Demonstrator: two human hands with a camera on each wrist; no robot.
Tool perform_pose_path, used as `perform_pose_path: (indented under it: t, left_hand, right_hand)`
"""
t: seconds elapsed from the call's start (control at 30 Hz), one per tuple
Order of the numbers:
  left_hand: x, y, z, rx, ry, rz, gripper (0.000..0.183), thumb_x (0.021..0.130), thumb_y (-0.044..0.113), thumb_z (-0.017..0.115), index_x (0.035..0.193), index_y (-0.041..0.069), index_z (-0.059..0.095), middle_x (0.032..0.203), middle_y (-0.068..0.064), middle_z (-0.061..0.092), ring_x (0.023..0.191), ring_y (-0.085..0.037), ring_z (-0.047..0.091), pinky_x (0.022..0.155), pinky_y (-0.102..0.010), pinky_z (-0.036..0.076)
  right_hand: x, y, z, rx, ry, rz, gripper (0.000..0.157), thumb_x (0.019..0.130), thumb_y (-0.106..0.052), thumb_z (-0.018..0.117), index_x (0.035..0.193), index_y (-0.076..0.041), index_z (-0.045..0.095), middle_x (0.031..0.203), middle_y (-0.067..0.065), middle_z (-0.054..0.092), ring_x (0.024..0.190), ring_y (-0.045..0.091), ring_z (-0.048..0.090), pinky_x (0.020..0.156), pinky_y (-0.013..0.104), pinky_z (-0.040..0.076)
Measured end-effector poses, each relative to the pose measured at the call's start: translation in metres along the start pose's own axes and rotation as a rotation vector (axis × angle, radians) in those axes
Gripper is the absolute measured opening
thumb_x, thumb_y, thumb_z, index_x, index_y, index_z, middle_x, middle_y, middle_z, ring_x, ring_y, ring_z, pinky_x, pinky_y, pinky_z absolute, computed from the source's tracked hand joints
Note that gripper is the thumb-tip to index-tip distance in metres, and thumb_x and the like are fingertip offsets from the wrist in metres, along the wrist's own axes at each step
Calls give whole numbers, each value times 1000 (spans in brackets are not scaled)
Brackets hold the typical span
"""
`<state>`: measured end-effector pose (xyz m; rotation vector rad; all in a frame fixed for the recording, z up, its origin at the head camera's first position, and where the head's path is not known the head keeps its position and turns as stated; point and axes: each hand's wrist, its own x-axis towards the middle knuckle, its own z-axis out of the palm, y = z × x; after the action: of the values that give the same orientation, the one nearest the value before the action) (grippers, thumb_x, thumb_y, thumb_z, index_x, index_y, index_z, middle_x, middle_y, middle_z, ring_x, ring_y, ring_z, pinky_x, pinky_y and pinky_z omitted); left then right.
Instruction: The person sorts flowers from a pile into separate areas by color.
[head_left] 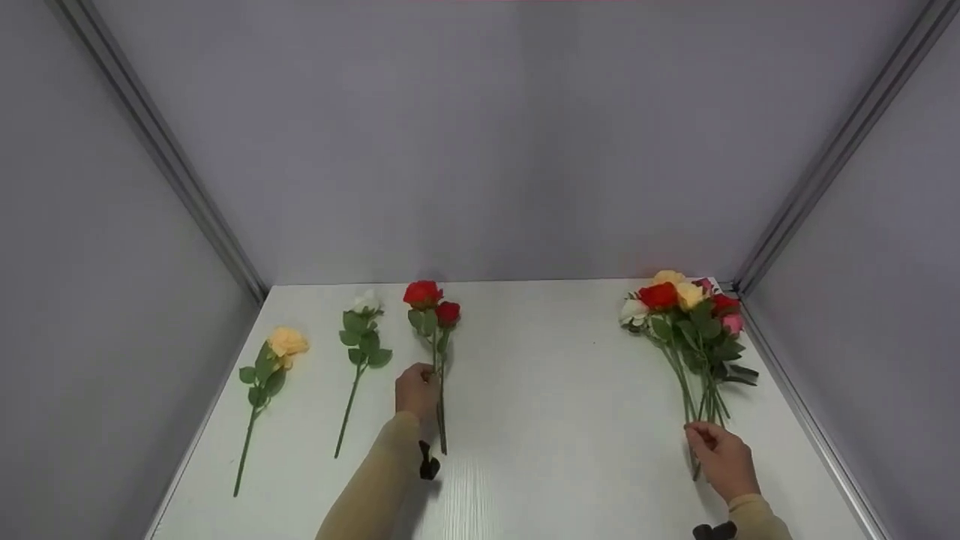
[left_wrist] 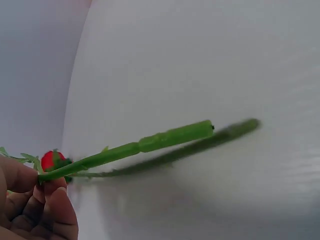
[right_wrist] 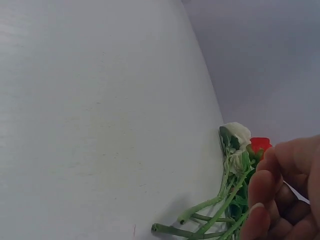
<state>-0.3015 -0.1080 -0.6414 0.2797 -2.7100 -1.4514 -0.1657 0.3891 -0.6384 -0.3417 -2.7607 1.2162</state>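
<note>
Head view, observed from the room: the left hand (head_left: 415, 391) pinches a stem (left_wrist: 175, 137), apparently the brighter red rose (head_left: 423, 294), its flower beyond that hand. Just to the hand's right lies the darker red rose (head_left: 448, 313); snagged leaves (head_left: 422, 321) could drag it along. The right hand's (head_left: 726, 463) fingers meet near the bunch (head_left: 703, 324) ahead of it; whether they grip anything, I cannot tell. Any loose hold there could let the bunch splay.

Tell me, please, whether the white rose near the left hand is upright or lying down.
Lying down: the head view shows the white rose stretched along the tabletop.
</note>
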Motion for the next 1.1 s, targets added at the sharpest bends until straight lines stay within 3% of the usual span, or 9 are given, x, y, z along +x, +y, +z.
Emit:
perform_pose_path:
  t: [0.17, 0.57, 0.83, 1.1]
  left_hand:
    - [-1, -14, 3, 17, -18, -22, 22, 94, 8, 54, 110, -1, 65, 97, -9, 66, 88, -22, 61, 78, -41, 50]
    - [4, -15, 13, 110, -49, -25, 29, 98, 15, 49, 115, -2, 64, 108, -15, 67, 105, -32, 62, 89, -47, 48]
    - [1, -14, 21, 155, -28, 8, 22, 90, 18, 64, 103, 0, 66, 87, -8, 66, 81, -22, 62, 73, -42, 51]
    - [-4, -13, 21, 224, -38, 57, 16, 89, 12, 66, 99, -1, 67, 85, -8, 65, 79, -24, 62, 72, -43, 52]
  right_hand:
    - [1, 1, 4, -8, 8, -8, 36, 98, -35, 55, 114, -5, 66, 96, 7, 67, 82, 15, 57, 66, 23, 47]
    - [-3, 2, 8, 35, -8, 2, 34, 98, -34, 56, 113, -5, 67, 92, 9, 67, 75, 14, 60, 60, 24, 49]
    - [-1, 4, 6, 4, 25, -17, 33, 98, -34, 56, 111, -6, 68, 94, 8, 67, 79, 15, 57, 65, 24, 47]
    - [-3, 9, 2, -8, -2, 12, 39, 97, -38, 55, 114, -4, 66, 96, 7, 66, 84, 17, 56, 67, 25, 47]
